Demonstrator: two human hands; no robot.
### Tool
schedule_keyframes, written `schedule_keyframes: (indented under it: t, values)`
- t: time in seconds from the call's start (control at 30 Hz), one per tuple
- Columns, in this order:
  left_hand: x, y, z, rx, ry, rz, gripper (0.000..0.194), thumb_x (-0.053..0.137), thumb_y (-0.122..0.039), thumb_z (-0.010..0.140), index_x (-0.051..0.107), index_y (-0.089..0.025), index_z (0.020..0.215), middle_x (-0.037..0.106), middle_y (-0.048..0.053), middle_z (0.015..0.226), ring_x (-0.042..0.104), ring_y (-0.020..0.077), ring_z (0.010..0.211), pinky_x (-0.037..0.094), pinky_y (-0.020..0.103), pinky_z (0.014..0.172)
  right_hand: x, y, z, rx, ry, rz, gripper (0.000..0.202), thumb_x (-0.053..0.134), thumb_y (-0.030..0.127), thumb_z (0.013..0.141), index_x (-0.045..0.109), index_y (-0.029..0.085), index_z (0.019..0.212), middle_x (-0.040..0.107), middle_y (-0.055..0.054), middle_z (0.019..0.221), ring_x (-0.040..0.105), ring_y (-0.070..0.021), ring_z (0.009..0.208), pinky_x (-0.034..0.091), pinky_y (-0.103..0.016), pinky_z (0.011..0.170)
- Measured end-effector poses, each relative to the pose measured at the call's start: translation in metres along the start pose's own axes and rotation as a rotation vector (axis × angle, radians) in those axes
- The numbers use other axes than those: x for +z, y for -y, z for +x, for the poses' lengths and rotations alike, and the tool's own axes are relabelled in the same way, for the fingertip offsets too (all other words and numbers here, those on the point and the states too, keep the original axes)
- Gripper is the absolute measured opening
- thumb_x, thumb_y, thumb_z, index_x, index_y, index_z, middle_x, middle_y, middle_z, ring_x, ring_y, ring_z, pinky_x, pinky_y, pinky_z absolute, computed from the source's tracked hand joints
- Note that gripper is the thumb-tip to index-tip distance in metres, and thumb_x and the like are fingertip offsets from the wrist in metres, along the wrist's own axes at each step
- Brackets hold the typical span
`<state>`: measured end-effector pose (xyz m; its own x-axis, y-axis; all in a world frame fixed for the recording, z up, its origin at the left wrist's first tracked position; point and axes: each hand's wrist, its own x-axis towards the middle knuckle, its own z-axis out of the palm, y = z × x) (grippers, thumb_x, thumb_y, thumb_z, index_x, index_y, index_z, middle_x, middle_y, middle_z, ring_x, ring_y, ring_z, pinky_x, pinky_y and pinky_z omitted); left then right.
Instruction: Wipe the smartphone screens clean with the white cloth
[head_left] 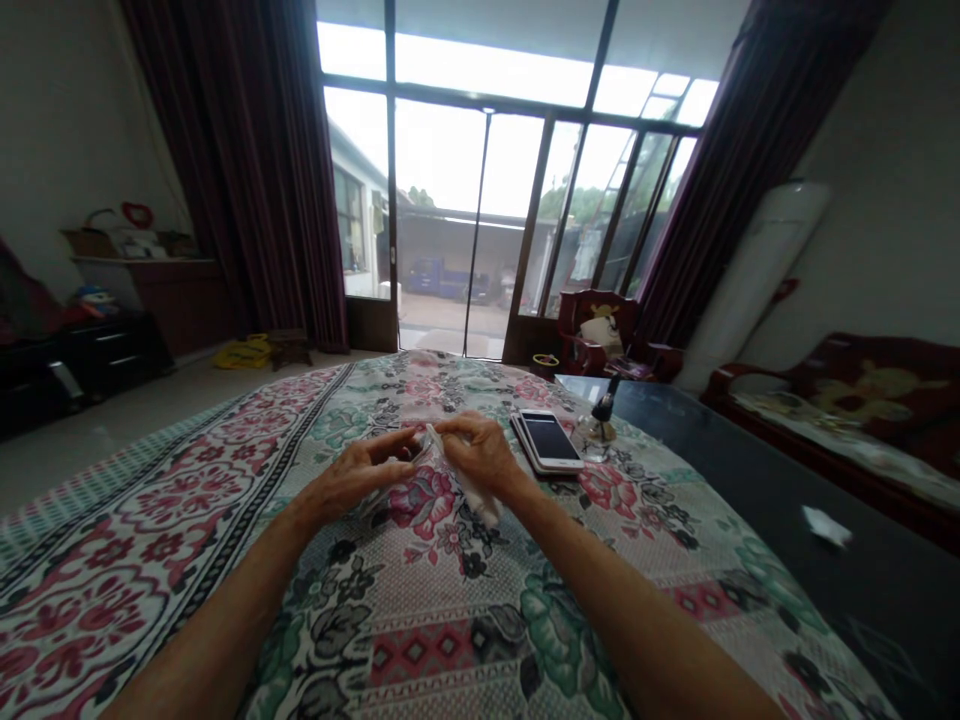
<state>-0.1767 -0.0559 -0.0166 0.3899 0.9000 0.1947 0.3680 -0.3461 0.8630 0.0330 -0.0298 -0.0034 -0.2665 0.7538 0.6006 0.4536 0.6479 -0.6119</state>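
My right hand [480,452] is closed in a pinch on a crumpled white tissue [486,508]. A narrow pale edge stands up at its fingertips, and the rest hangs below the palm. Close by on the left, my left hand [367,468] has its thumb and fingers apart, with the fingertips pointing at the right hand. Something thin and whitish shows faintly near its thumb, too blurred to name. Both hands are just above the flowered tablecloth [420,610]. Right of my right hand lies a white smartphone [553,442], screen up, on top of another flat object.
A clear glass bottle with a black top [600,430] stands beside the phone. Farther right, a crumpled white scrap [826,526] lies on a dark glossy surface [750,490]. Wooden chairs [600,330] and glass doors [469,230] are beyond the table.
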Motion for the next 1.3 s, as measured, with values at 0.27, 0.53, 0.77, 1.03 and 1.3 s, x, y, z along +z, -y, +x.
schedule_keyframes:
  t: [0.27, 0.53, 0.77, 1.03, 1.3]
  values:
    - [-0.002, 0.001, 0.0, -0.003, -0.068, -0.003, 0.057, 0.06, -0.043, 0.078, 0.052, -0.024, 0.131, 0.063, 0.005, 0.122, 0.056, 0.0259, 0.112, 0.043, 0.042, 0.097, -0.001, 0.016, 0.0, -0.034, 0.042, 0.041, 0.025, 0.053, 0.01, 0.076, 0.074, 0.022, 0.084, 0.068, 0.0, 0.078, 0.06, -0.011, 0.074, 0.048, -0.024, 0.07]
    - [0.014, -0.026, -0.001, 0.059, 0.074, 0.1, 0.041, 0.054, -0.036, 0.079, 0.061, -0.025, 0.119, 0.065, 0.002, 0.107, 0.057, 0.0213, 0.099, 0.045, 0.033, 0.088, 0.0, -0.016, -0.001, 0.065, -0.001, 0.026, 0.023, 0.054, 0.01, 0.076, 0.074, 0.02, 0.082, 0.07, -0.002, 0.08, 0.062, -0.0135, 0.077, 0.048, -0.026, 0.077]
    - [0.008, -0.013, 0.0, 0.045, 0.016, 0.038, 0.046, 0.058, -0.034, 0.078, 0.058, -0.027, 0.124, 0.066, 0.001, 0.113, 0.058, 0.0221, 0.103, 0.044, 0.035, 0.092, 0.005, -0.001, -0.003, 0.011, -0.007, 0.021, 0.023, 0.054, 0.009, 0.076, 0.074, 0.02, 0.081, 0.068, -0.001, 0.076, 0.06, -0.0129, 0.074, 0.047, -0.025, 0.075]
    - [0.004, -0.009, 0.0, 0.017, -0.061, 0.053, 0.051, 0.061, -0.037, 0.077, 0.058, -0.022, 0.125, 0.066, 0.003, 0.115, 0.057, 0.0248, 0.108, 0.043, 0.038, 0.095, 0.005, 0.009, -0.003, -0.025, 0.017, 0.077, 0.027, 0.052, 0.008, 0.076, 0.073, 0.022, 0.083, 0.067, 0.0, 0.079, 0.059, -0.0119, 0.077, 0.047, -0.026, 0.075]
    - [0.013, -0.027, -0.002, 0.072, 0.061, 0.014, 0.047, 0.059, -0.03, 0.078, 0.059, -0.025, 0.125, 0.067, 0.003, 0.109, 0.058, 0.0219, 0.101, 0.043, 0.034, 0.09, 0.004, -0.02, 0.0, 0.034, -0.034, 0.092, 0.025, 0.052, 0.01, 0.076, 0.074, 0.02, 0.081, 0.069, -0.002, 0.079, 0.062, -0.0149, 0.078, 0.047, -0.029, 0.077]
